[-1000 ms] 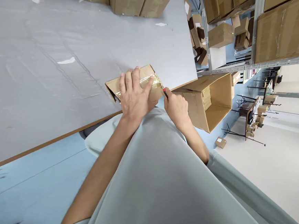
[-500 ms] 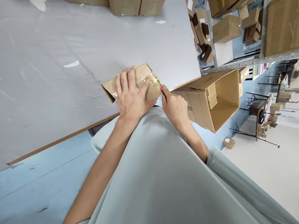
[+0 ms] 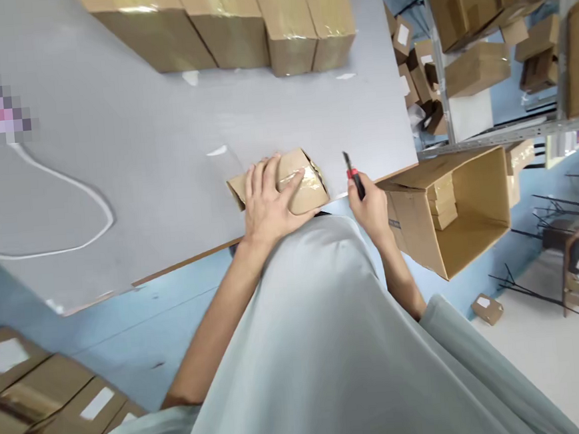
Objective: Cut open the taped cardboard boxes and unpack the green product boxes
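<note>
A small taped cardboard box (image 3: 299, 166) lies on the grey table (image 3: 162, 133) close to its front edge. My left hand (image 3: 271, 205) rests on top of it with fingers spread, pressing against the cardboard. The box's right end looks split along its edge, and a flap sticks out at its left end. In my right hand (image 3: 369, 207) is a red and black utility knife (image 3: 354, 177), its blade pointing up and away from me. The blade is apart from the box, to its right.
Several taped cartons (image 3: 228, 34) stand in a row at the table's back. A large open carton (image 3: 415, 227) with small boxes inside is right of the table. Metal shelving (image 3: 498, 135) holds boxes. More cartons (image 3: 59, 409) sit lower left. A white cable (image 3: 103, 205) crosses the table's left.
My right hand has drawn the knife away from the box's right end, moving right. My left hand remains on the box. The view has shifted, showing more of the table's left side.
</note>
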`<action>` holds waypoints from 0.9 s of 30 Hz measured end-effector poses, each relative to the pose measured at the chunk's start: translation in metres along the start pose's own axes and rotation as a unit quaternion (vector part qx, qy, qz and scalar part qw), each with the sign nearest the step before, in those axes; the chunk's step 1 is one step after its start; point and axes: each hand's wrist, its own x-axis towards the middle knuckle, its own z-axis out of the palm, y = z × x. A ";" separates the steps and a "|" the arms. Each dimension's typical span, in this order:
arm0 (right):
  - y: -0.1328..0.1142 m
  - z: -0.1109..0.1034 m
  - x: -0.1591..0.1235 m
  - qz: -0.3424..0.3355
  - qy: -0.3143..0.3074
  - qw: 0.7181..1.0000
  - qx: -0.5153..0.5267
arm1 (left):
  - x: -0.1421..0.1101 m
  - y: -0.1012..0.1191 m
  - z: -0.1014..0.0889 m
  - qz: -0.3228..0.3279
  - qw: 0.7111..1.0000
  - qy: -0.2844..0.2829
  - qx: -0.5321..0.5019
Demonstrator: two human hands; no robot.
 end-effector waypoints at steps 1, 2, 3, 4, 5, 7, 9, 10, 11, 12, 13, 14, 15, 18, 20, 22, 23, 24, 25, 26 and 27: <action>0.014 0.014 0.019 0.012 0.003 0.999 0.043 | -0.007 -0.009 -0.004 0.001 1.000 0.001 0.010; 0.025 0.030 0.039 0.034 -0.013 0.996 0.084 | -0.015 -0.018 -0.009 -0.001 1.000 0.003 0.018; 0.033 0.047 0.058 0.062 -0.038 0.990 0.122 | -0.025 -0.029 -0.014 -0.004 1.000 0.005 0.025; 0.038 0.065 0.075 0.088 -0.066 0.982 0.153 | -0.036 -0.040 -0.020 -0.010 0.999 0.007 0.031; 0.039 0.082 0.089 0.104 -0.096 0.973 0.183 | -0.047 -0.049 -0.026 -0.018 0.999 0.010 0.034; 0.034 0.110 0.104 0.121 -0.158 0.951 0.237 | -0.072 -0.064 -0.039 -0.040 0.998 0.020 0.035; 0.023 0.126 0.104 0.115 -0.203 0.928 0.290 | -0.096 -0.069 -0.050 -0.071 0.996 0.053 0.028; 0.018 0.131 0.100 0.106 -0.216 0.918 0.314 | -0.106 -0.067 -0.054 -0.090 0.993 0.078 0.022; 0.014 0.133 0.096 0.093 -0.225 0.911 0.333 | -0.114 -0.064 -0.057 -0.111 0.988 0.109 0.014; 0.010 0.133 0.091 0.076 -0.232 0.907 0.343 | -0.119 -0.059 -0.059 -0.133 0.981 0.141 0.006; 0.008 0.131 0.087 0.055 -0.237 0.908 0.342 | -0.122 -0.054 -0.058 -0.154 0.973 0.171 -0.001; 0.007 0.128 0.083 0.032 -0.238 0.913 0.331 | -0.122 -0.049 -0.057 -0.173 0.965 0.196 -0.009; 0.007 0.123 0.081 0.008 -0.233 0.922 0.309 | -0.120 -0.045 -0.054 -0.190 0.958 0.215 -0.019; 0.011 0.102 0.083 -0.041 -0.185 0.957 0.218 | -0.101 -0.045 -0.036 -0.230 0.938 0.242 -0.092; 0.013 0.085 0.089 -0.050 -0.140 0.977 0.154 | -0.083 -0.053 -0.018 -0.263 0.914 0.249 -0.182; 0.013 0.070 0.097 -0.053 -0.101 0.989 0.092 | -0.065 -0.061 0.000 -0.306 0.877 0.260 -0.264; 0.012 0.065 0.100 -0.053 -0.086 0.993 0.066 | -0.056 -0.065 0.009 -0.326 0.858 0.269 -0.291; 0.010 0.061 0.103 -0.052 -0.076 0.995 0.046 | -0.048 -0.067 0.015 -0.343 0.842 0.279 -0.308; 0.008 0.059 0.106 -0.050 -0.070 0.996 0.034 | -0.041 -0.069 0.020 -0.356 0.831 0.288 -0.315; 0.006 0.059 0.108 -0.047 -0.068 0.996 0.032 | -0.035 -0.069 0.023 -0.365 0.826 0.294 -0.312; 0.004 0.060 0.109 -0.041 -0.068 0.996 0.037 | -0.030 -0.069 0.024 -0.369 0.828 0.294 -0.302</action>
